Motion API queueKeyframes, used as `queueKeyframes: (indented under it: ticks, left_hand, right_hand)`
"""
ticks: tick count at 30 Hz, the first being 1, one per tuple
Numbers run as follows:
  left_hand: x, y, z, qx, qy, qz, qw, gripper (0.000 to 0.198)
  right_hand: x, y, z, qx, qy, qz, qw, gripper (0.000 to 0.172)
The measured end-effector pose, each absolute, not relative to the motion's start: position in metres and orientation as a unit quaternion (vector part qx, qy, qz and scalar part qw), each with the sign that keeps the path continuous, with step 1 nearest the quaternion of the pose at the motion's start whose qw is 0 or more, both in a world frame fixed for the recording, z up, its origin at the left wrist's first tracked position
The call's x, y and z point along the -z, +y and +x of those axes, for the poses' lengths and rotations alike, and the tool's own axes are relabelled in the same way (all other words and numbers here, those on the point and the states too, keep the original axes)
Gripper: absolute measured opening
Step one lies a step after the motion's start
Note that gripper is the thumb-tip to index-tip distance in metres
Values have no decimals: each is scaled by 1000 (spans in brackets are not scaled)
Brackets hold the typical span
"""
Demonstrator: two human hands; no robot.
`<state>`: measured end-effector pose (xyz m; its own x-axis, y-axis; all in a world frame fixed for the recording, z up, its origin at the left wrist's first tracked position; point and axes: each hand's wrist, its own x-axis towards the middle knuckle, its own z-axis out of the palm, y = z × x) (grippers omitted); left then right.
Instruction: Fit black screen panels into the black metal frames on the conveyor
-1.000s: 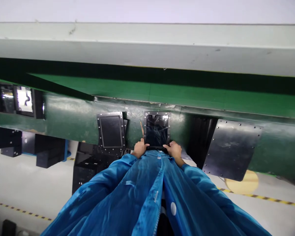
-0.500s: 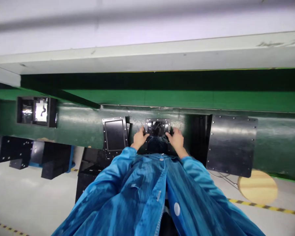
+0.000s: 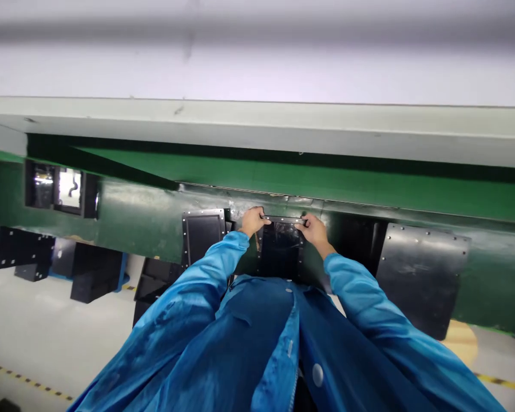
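Observation:
A black, glossy box-like part (image 3: 281, 246) with a bolt-studded flange along its far edge stands on the green bench in front of my body. My left hand (image 3: 253, 221) pinches the left end of that flange between thumb and fingers. At the right end, my right hand (image 3: 314, 229) grips the same flange in the same way. The part's near end is hidden against my blue jacket. Just left of my left hand lies a black panel with a raised frame and studded rim (image 3: 204, 233).
A large dark studded plate (image 3: 423, 274) leans at the bench's right edge, above a round wooden stool (image 3: 462, 340). A black two-opening box (image 3: 60, 189) sits far left on the green bench (image 3: 133, 220). A white shelf edge (image 3: 257, 123) overhangs the back.
Both hands have moved from the part's sides to the ends of its far flange and closed on it. The part looks tipped, its glossy face foreshortened. My view has shifted slightly.

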<state>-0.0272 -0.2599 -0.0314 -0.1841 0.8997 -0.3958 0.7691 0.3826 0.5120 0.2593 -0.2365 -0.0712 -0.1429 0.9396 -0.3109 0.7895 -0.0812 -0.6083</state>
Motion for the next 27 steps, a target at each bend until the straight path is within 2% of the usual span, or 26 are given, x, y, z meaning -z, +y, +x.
queueKeyframes:
  ticks: [7,10,12,13,15,17,19,22,24,27]
  left_hand:
    - [15,-250,-8,-100,760,548,335,29]
    - [-8,-284,-5,-131,783,558,240,30]
    - [-18,-327,-16,-147,826,529,130,46]
    - [-20,-350,-24,-138,854,493,90,62]
    - [-19,-393,-44,-82,906,410,68,97]
    - [-15,-424,-58,-12,925,370,85,116]
    - [-11,-441,-61,39,919,380,95,112]
    - [-22,-456,-53,50,907,409,89,95]
    - [-43,-468,-49,6,900,426,91,84]
    - [-83,-484,-56,-135,888,425,113,62]
  right_hand:
    - [62,-222,263,-317,-680,-654,97,42]
    - [46,-233,262,-289,-676,-669,108,50]
    - [39,-256,258,-258,-664,-686,146,53]
    - [38,-270,255,-251,-656,-692,167,52]
    - [37,-301,246,-268,-648,-687,188,46]
    - [38,-331,232,-329,-657,-654,179,38]
    - [37,-354,216,-407,-670,-601,155,30]
    - [32,-378,193,-499,-676,-529,121,21]
    - [26,-388,183,-533,-668,-506,111,18]
    - [17,-396,176,-567,-643,-498,132,22]
